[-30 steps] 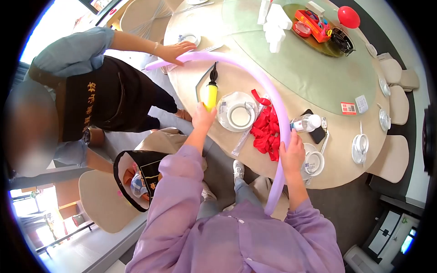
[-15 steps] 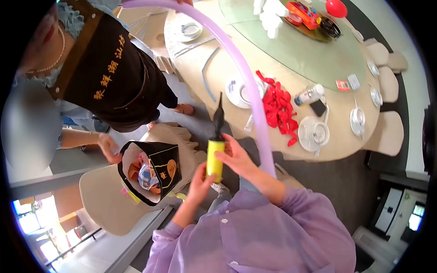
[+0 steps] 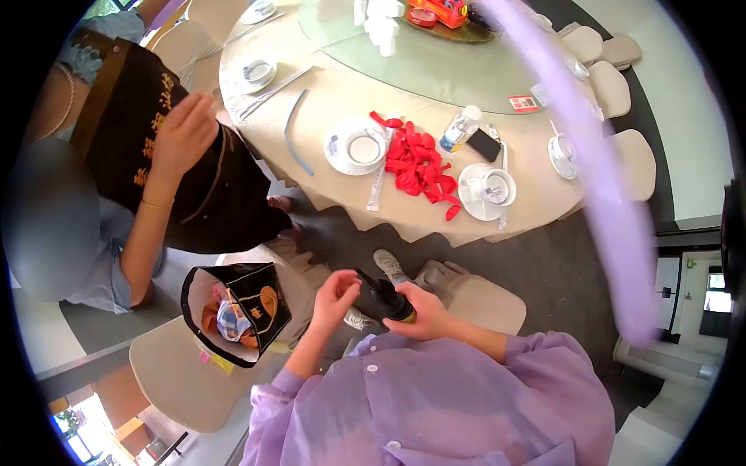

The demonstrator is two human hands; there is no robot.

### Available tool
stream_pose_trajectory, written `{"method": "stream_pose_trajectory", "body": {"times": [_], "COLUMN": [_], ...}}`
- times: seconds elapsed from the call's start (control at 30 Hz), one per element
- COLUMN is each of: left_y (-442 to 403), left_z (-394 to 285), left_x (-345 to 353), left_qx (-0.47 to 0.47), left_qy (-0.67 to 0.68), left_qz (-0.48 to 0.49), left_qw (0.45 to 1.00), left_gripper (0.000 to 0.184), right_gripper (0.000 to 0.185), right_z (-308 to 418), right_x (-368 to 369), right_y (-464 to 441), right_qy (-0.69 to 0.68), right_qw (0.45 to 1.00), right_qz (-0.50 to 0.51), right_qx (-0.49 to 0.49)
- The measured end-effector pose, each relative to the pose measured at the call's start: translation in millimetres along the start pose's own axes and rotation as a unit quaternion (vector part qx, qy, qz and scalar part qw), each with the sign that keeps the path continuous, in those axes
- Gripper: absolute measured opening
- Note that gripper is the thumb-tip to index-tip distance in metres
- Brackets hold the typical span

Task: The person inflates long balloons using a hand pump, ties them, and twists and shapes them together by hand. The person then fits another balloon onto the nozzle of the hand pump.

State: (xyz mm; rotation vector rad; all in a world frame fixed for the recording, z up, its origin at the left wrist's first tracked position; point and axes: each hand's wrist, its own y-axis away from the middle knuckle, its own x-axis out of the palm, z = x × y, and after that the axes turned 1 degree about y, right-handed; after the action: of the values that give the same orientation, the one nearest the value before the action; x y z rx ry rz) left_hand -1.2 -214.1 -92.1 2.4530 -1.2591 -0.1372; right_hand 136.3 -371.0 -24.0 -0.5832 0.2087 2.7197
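My right hand (image 3: 422, 312) is wrapped round a hand balloon pump (image 3: 392, 303), whose black nozzle points up and left. Only the pump's dark end shows; its yellow barrel is mostly hidden. My left hand (image 3: 334, 299) is just left of the nozzle tip, fingers loosely curled and apart, with nothing visible in them. A long light purple balloon (image 3: 594, 171), blurred by motion, stretches down the right side from the top edge. On the table lies a pile of red balloons (image 3: 420, 163), with a thin blue-grey balloon (image 3: 290, 132) farther left.
A round table (image 3: 334, 202) bears bowls, a bottle (image 3: 460, 128), a phone (image 3: 485, 145) and a glass turntable (image 3: 435, 70). A black bag (image 3: 268, 299) stands on a chair (image 3: 175, 373) at left. Beside it are people, one hand (image 3: 186, 136) raised. Another chair (image 3: 482, 303) is before me.
The pump has tilted and come lower; my left hand has let go of its barrel. The purple balloon has swung right. A person's hand at left has risen. The view has shifted.
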Motion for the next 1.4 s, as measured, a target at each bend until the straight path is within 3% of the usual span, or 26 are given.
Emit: {"method": "stream_pose_trajectory", "body": {"times": [0.03, 0.1, 0.2, 0.27, 0.33, 0.37, 0.47, 0.53, 0.57, 0.6, 0.67, 0.8, 0.83, 0.9, 1.03, 1.07, 1.1, 1.17, 1.2, 1.27, 1.4], "left_y": [-16, -54, -116, -150, -178, -187, -210, -208, -199, -193, -177, -130, -119, -94, -45, -37, -29, -21, -18, -11, -5], "left_z": [-2, 2, 10, 9, 21, 31, 63, 67, 59, 57, 63, 95, 115, 148, 170, 181, 181, 180, 178, 171, 159], "left_x": [10, 38, 93, 136, 170, 180, 196, 188, 181, 172, 154, 134, 135, 164, 256, 277, 289, 307, 313, 326, 344], "left_qx": [0.000, 0.092, 0.146, 0.201, 0.381, 0.385, 0.343, 0.321, 0.257, 0.257, 0.264, 0.310, 0.323, 0.283, 0.122, 0.088, 0.086, 0.067, 0.048, 0.026, -0.018], "left_qy": [0.002, -0.126, -0.264, -0.293, -0.353, -0.347, -0.436, -0.249, -0.128, -0.127, 0.062, 0.056, 0.000, 0.048, 0.190, 0.205, 0.147, 0.096, 0.106, 0.034, 0.034], "left_qz": [0.001, 0.003, 0.029, 0.041, -0.028, -0.028, -0.049, 0.010, 0.054, 0.035, 0.027, -0.147, -0.196, -0.258, -0.310, -0.342, -0.313, -0.287, -0.281, -0.261, -0.277], "left_qw": [1.000, 0.988, 0.953, 0.934, 0.854, 0.855, 0.830, 0.914, 0.956, 0.957, 0.962, 0.938, 0.926, 0.922, 0.924, 0.913, 0.934, 0.951, 0.953, 0.964, 0.960], "left_gripper": [0.026, 0.021, 0.022, 0.020, 0.020, 0.020, 0.017, 0.013, 0.008, 0.008, 0.010, 0.011, 0.010, 0.009, 0.010, 0.012, 0.013, 0.015, 0.015, 0.019, 0.019], "right_gripper": [0.049, 0.049, 0.046, 0.043, 0.042, 0.041, 0.044, 0.044, 0.043, 0.043, 0.038, 0.044, 0.044, 0.043, 0.039, 0.039, 0.039, 0.041, 0.041, 0.043, 0.043], "right_z": [-12, -46, -73, -97, -129, -146, -195, -221, -234, -248, -276, -330, -337, -335, -299, -305, -310, -328, -333, -341, -349], "right_x": [-7, -13, -30, -42, -49, -53, -69, -77, -80, -80, -75, -60, -61, -70, -99, -104, -107, -120, -124, -130, -133], "right_y": [9, 25, 36, 36, 40, 41, 39, 34, 31, 26, 16, 2, -2, -6, 13, 21, 30, 46, 51, 60, 66], "right_qy": [0.024, 0.053, 0.092, 0.126, 0.140, 0.147, 0.169, 0.179, 0.183, 0.186, 0.172, 0.096, 0.084, 0.001, -0.066, -0.122, -0.178, -0.164, -0.173, -0.173, -0.265], "right_qw": [1.000, 0.998, 0.993, 0.990, 0.988, 0.987, 0.984, 0.980, 0.976, 0.975, 0.967, 0.949, 0.939, 0.913, 0.900, 0.893, 0.880, 0.885, 0.872, 0.878, 0.836], "right_qz": [-0.013, -0.016, -0.024, 0.017, 0.015, 0.016, 0.032, 0.071, 0.105, 0.119, 0.183, 0.228, 0.253, 0.221, 0.157, 0.181, 0.212, 0.386, 0.397, 0.419, 0.394], "right_qx": [0.014, 0.035, 0.065, 0.067, 0.069, 0.064, 0.048, 0.044, 0.045, 0.033, -0.043, -0.196, -0.219, -0.342, -0.401, -0.394, -0.385, -0.201, -0.227, -0.152, -0.274]}}
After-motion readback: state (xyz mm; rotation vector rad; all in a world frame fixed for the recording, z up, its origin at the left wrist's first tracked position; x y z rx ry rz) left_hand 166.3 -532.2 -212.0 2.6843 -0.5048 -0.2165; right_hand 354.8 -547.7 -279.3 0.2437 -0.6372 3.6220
